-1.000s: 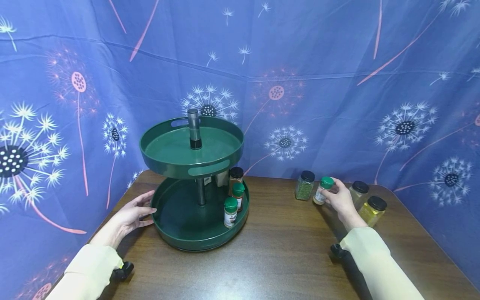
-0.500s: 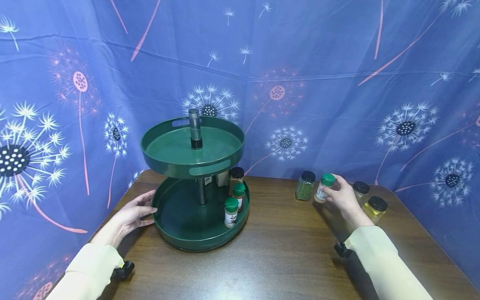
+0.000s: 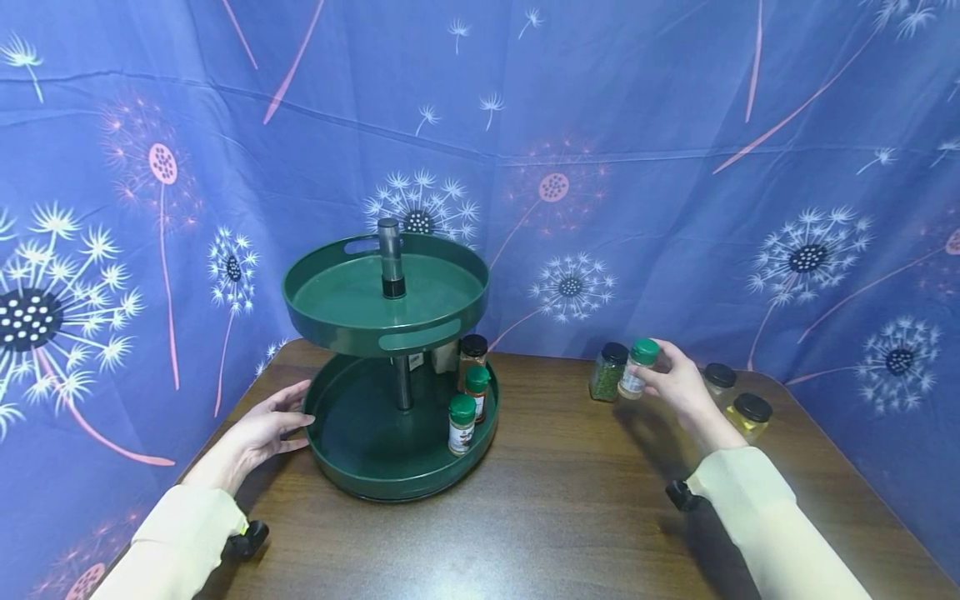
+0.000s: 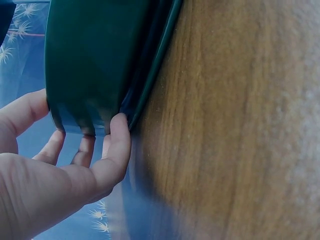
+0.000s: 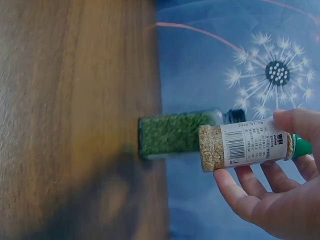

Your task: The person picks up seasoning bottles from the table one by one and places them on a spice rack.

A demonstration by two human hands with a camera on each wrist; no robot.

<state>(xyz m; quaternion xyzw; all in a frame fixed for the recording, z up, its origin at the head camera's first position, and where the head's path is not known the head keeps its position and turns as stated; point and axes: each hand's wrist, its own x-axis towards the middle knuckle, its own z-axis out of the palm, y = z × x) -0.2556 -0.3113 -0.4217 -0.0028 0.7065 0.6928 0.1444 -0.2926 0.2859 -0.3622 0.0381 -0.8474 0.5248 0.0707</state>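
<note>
My right hand [image 3: 678, 387] holds a small spice jar [image 5: 245, 145] between thumb and fingers. It has a green lid, a white barcode label and pale seeds inside; in the head view it is raised and slightly tilted. Just left of it stands a black-capped jar of green herbs [image 3: 609, 372], partly overlapped by the seed jar in the right wrist view. At the left, my left hand [image 3: 266, 429] rests spread fingertips [image 4: 120, 125] against the outer wall of the lower tray [image 3: 360, 479] of a green two-tier turntable.
Two black-capped jars stand to the right of my right arm, a pale one [image 3: 720, 377] and a yellow one [image 3: 750, 414]. The lower tray holds two green-lidded jars [image 3: 462, 425] and a black-lidded jar [image 3: 473, 358]. The upper tray [image 3: 337, 287] overhangs it. Patterned cloth [image 3: 637, 208] hangs behind.
My right hand has lifted the seed jar off the table and moved it slightly left, towards the herb jar. My left hand and the turntable look unchanged.
</note>
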